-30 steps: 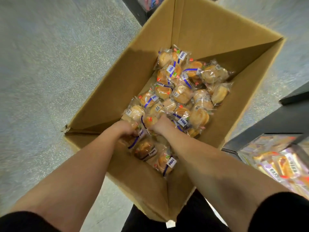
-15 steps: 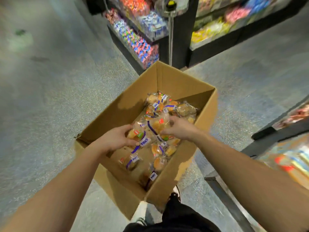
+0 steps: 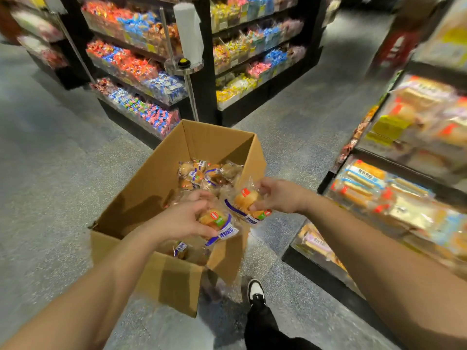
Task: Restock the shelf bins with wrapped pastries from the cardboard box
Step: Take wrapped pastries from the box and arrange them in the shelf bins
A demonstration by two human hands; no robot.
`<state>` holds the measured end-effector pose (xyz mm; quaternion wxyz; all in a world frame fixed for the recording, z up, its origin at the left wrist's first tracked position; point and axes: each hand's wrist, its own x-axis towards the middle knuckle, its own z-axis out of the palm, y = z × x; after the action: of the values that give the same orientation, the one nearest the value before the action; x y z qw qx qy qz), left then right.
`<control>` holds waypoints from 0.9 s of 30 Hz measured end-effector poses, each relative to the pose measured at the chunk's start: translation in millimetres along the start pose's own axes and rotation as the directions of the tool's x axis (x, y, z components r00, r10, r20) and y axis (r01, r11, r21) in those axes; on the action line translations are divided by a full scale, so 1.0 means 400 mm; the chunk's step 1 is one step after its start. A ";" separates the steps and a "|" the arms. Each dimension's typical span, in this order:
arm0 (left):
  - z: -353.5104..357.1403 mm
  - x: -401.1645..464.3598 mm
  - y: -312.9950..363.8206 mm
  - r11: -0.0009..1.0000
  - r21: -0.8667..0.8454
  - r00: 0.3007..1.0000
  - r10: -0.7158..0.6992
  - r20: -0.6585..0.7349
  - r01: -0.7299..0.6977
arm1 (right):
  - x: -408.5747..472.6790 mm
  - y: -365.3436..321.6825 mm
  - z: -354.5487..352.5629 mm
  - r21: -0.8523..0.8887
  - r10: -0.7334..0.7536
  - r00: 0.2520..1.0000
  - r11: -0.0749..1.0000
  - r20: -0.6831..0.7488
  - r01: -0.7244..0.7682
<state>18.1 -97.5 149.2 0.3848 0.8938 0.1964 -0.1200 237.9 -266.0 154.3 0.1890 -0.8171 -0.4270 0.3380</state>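
Gripping a wrapped pastry (image 3: 216,221) under its curled fingers, the left hand (image 3: 187,218) hangs over the open cardboard box (image 3: 151,183). Just beside it, the right hand (image 3: 276,195) pinches a second pastry (image 3: 246,202) above the box's right wall. More pastries (image 3: 204,173) lie inside the box, on the floor near the shelf bins (image 3: 384,203).

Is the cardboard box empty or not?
Not empty: the cardboard box holds wrapped pastries piled against its far wall.

Speckled grey floor (image 3: 55,188), black shelving (image 3: 207,72) stacked with bright sweets, blurred snack shelves (image 3: 404,173) at right.
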 end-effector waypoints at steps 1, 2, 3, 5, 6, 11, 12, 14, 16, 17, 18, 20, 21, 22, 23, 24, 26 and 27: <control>0.014 -0.003 0.022 0.999 -0.001 0.998 0.038 0.041 -0.038 | -0.040 0.013 -0.001 -0.020 0.015 1.000 1.000 -0.017 -0.016; 0.031 -0.003 0.046 0.997 0.015 0.993 0.080 0.081 -0.082 | -0.083 0.022 -0.005 -0.048 0.030 0.999 0.998 -0.033 -0.031; 0.049 0.001 0.074 0.991 0.042 0.985 0.121 0.120 -0.127 | -0.126 0.033 -0.009 -0.067 0.041 0.998 0.997 -0.049 -0.045; 0.089 0.009 0.136 0.973 0.085 0.961 0.197 0.192 -0.216 | -0.209 0.058 -0.024 -0.099 0.054 0.996 0.993 -0.072 -0.061; 0.109 0.014 0.168 0.963 0.098 0.948 0.225 0.223 -0.251 | -0.249 0.069 -0.034 -0.124 0.063 0.995 0.990 -0.078 -0.073; 0.218 0.032 0.357 0.913 0.086 0.872 0.348 0.344 -0.398 | -0.461 0.142 -0.088 -0.088 0.152 0.978 0.982 -0.145 -0.166; 0.241 0.035 0.396 0.903 0.080 0.859 0.370 0.353 -0.422 | -0.506 0.158 -0.100 -0.082 0.169 0.970 0.979 -0.173 -0.185; 0.289 0.040 0.476 0.880 0.071 0.829 0.411 0.380 -0.470 | -0.597 0.196 -0.122 -0.071 0.212 0.952 0.970 -0.222 -0.232; 0.342 0.040 0.561 0.862 0.061 0.797 0.437 0.417 -0.504 | -0.690 0.245 -0.139 -0.053 0.259 0.927 0.958 -0.271 -0.283; 0.372 0.040 0.604 0.859 0.047 0.785 0.443 0.433 -0.510 | -0.735 0.273 -0.145 -0.027 0.282 0.913 0.953 -0.295 -0.303; 0.403 0.039 0.647 0.854 0.032 0.774 0.454 0.440 -0.519 | -0.780 0.302 -0.150 -0.003 0.300 0.899 0.948 -0.319 -0.318; 0.471 0.038 0.736 0.850 0.007 0.762 0.469 0.447 -0.527 | -0.871 0.366 -0.161 0.009 0.322 0.874 0.940 -0.363 -0.342; 0.508 0.041 0.780 0.847 0.003 0.762 0.477 0.437 -0.532 | -0.920 0.402 -0.168 0.026 0.328 0.863 0.938 -0.386 -0.345; 0.546 0.045 0.825 0.844 0.011 0.765 0.481 0.427 -0.537 | -0.972 0.442 -0.174 0.069 0.334 0.849 0.939 -0.408 -0.337; 0.585 0.045 0.872 0.844 0.017 0.769 0.480 0.422 -0.536 | -1.031 0.478 -0.181 0.125 0.341 0.834 0.940 -0.433 -0.319; 0.623 0.044 0.916 0.848 0.009 0.771 0.478 0.422 -0.530 | -1.088 0.522 -0.186 0.189 0.349 0.817 0.937 -0.459 -0.294; 0.707 0.047 1.010 0.862 -0.061 0.765 0.478 0.432 -0.504 | -1.213 0.616 -0.185 0.376 0.381 0.772 0.905 -0.509 -0.198; 0.740 0.048 1.045 0.866 -0.097 0.763 0.481 0.431 -0.491 | -1.260 0.657 -0.179 0.487 0.402 0.747 0.865 -0.530 -0.120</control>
<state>201.8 -571.9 210.3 0.4272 0.8670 -0.1353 -0.2177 233.9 -831.9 244.6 0.4392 -0.8732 -0.1365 0.1611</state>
